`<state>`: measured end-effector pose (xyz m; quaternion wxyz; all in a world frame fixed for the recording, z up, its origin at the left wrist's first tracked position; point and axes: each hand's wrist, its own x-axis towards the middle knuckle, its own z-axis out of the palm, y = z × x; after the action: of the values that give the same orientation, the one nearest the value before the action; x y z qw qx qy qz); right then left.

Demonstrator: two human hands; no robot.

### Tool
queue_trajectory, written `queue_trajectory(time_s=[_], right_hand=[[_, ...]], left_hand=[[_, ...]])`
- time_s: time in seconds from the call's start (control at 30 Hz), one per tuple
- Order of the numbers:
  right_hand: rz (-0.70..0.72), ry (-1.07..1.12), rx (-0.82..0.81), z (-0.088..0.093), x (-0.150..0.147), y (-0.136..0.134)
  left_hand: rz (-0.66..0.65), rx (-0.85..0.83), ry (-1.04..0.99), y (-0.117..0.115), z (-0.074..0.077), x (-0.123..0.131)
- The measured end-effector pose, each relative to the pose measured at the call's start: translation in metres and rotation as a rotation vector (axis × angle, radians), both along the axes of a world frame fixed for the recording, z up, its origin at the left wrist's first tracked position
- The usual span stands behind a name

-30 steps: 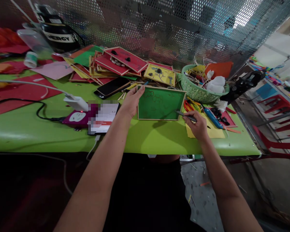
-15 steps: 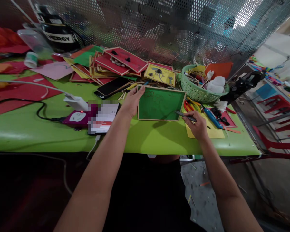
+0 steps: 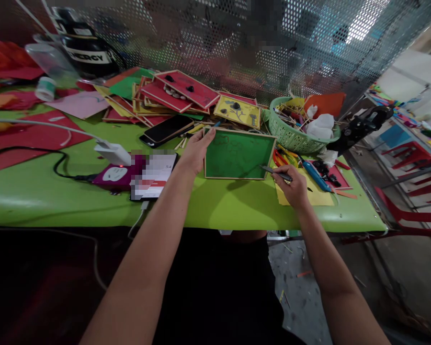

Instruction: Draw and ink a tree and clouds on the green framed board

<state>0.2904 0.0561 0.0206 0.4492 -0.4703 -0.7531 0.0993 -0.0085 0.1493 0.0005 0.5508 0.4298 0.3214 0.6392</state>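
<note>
My left hand (image 3: 200, 148) grips the upper left edge of a green board (image 3: 239, 155) with a thin wooden frame. Faint dark curved lines are drawn on the board, mostly in its upper left. A blue tip sticks up by the left fingers; what it belongs to is hidden. My right hand (image 3: 293, 186) is closed around a slim grey pen-like tool (image 3: 282, 175), whose tip lies over the board's lower right. The board is tilted up toward me above the green table (image 3: 230, 206), with its shadow beneath.
A pile of framed red pictures (image 3: 187, 91) and a yellow picture (image 3: 237, 111) lie behind the board. To the right are a green basket (image 3: 296, 129), a blue glue gun (image 3: 316, 176) and yellow paper (image 3: 321, 195). On the left lie phones, a purple power socket (image 3: 117, 176) and cables.
</note>
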Motion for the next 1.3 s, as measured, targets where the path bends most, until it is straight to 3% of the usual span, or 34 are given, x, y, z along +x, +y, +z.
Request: queue_trajectory(time_s=[1.3], right_hand=[[0.029,-0.004,-0.020,0.0038,-0.0005,-0.0014]], left_hand=[[-0.003,-0.025,-0.052,0.0017,0.0001,-0.0002]])
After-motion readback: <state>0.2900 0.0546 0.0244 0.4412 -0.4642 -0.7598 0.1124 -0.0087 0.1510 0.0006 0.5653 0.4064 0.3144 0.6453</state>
